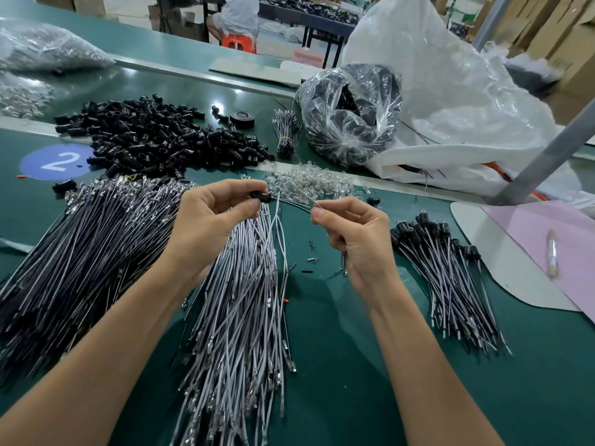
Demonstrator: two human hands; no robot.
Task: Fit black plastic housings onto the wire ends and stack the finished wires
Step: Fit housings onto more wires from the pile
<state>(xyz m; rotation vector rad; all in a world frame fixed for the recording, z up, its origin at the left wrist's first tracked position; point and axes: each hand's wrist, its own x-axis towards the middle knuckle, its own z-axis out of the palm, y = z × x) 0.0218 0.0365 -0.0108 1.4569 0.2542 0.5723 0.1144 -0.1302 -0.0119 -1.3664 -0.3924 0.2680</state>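
My left hand (212, 217) pinches a small black housing (260, 196) between thumb and fingertips above the table. A grey wire (283, 226) hangs down from the housing. My right hand (355, 236) pinches the end of a thin wire (307, 197) that arcs over to the housing, and a second wire pokes out below its palm. Under my hands lies a fan of loose grey wires (244, 304). A larger heap of black wires (80, 249) lies to the left. Finished wires with black housings (444, 268) are stacked at the right.
A pile of loose black housings (154, 136) lies at the back, with small clear bulbs (309, 181) beside it. Plastic bags (351, 114) and a big white sack (450, 91) stand at the back right. A metal post (547, 156) slants at the right. A person sits far behind.
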